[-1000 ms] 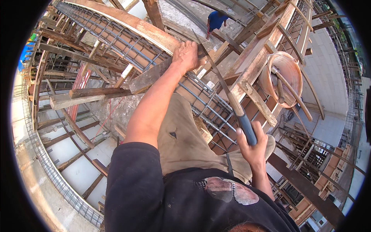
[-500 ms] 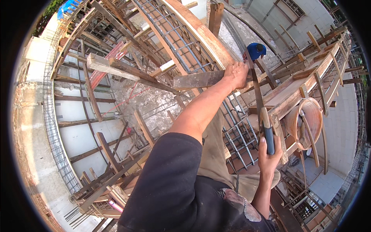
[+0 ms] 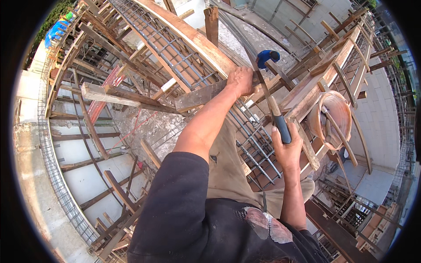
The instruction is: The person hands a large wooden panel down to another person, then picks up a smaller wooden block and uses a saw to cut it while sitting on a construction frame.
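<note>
My left hand [image 3: 241, 82] is closed over the end of a weathered wooden board [image 3: 199, 97], which lies across the reinforcing-bar cage [image 3: 258, 147] and its formwork. In my right hand [image 3: 289, 148] is the handle of a handsaw [image 3: 264, 90], dark blue-grey at the grip. Its long blade points away from me and passes beside the board's end, just right of my left hand. Where the blade meets the wood is too hard to make out.
A bucket [image 3: 313, 120] with a wooden-handled tool hangs at the formwork on the right. Beyond the saw, a person in blue [image 3: 268, 57] bends over lower down. Timber props [image 3: 118, 190] and a drop to the floor [image 3: 136, 125] lie left.
The view has shifted, so most things appear farther left. My right hand and the saw have moved forward, closer to my left hand, which keeps its hold on the board.
</note>
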Demonstrator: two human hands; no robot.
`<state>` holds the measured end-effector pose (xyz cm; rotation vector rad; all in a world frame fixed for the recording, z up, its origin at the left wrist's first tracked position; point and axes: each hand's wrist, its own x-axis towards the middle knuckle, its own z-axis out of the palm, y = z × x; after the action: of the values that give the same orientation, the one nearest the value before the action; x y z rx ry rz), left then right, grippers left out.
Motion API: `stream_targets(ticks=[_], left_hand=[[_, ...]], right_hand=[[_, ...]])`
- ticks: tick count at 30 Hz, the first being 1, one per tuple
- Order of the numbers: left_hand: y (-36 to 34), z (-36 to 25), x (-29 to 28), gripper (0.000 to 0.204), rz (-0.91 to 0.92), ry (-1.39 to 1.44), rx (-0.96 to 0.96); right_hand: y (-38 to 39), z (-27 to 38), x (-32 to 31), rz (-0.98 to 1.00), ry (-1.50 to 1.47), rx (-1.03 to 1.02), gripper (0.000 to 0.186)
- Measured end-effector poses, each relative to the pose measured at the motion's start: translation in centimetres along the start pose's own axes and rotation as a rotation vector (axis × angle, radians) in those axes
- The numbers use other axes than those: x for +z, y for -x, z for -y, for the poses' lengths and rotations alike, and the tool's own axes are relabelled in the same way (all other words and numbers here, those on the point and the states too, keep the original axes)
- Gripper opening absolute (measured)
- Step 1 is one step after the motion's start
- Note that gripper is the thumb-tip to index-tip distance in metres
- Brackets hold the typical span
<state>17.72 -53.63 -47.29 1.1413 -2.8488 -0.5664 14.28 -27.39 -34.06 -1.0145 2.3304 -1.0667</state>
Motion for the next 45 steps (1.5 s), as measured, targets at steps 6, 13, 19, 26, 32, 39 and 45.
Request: stream_targets(ticks=[6, 13, 19, 26, 32, 39, 45], left_hand=[[-0.5, -1.5, -0.9, 0.069, 0.083, -0.021, 0.054], [-0.3, -1.3, -0.2, 0.07, 0.071, -0.032, 0.053], [0.4, -0.8, -1.2, 0.076, 0.131, -0.022, 0.005], [0.1, -1.9, -0.3, 0.073, 0.096, -0.036, 0.058], [0.7, -0.4, -0.8, 0.07, 0.088, -0.046, 0.016], [-0.1, -1.3, 0.1, 0.068, 0.044, -0.059, 0.041], [-0.1, -0.1, -0.5, 0.067, 0.059, -0.057, 0.002]], right_hand=[[15.0, -1.9, -8.1, -0.042, 0.031, -0.004, 0.025], [1.3, -0.6, -0.9, -0.02, -0.036, 0.077, 0.025], [14.2, -2.1, -7.1, 0.014, 0.016, 0.028, 0.026], [0.5, -1.6, -0.2, -0.041, -0.012, 0.037, 0.028], [12.3, -1.7, -6.4, 0.026, -0.004, 0.054, 0.027], [2.2, -1.4, -1.0, -0.002, -0.06, 0.067, 0.027], [11.3, -1.4, -6.3, 0.043, 0.059, 0.062, 0.026]])
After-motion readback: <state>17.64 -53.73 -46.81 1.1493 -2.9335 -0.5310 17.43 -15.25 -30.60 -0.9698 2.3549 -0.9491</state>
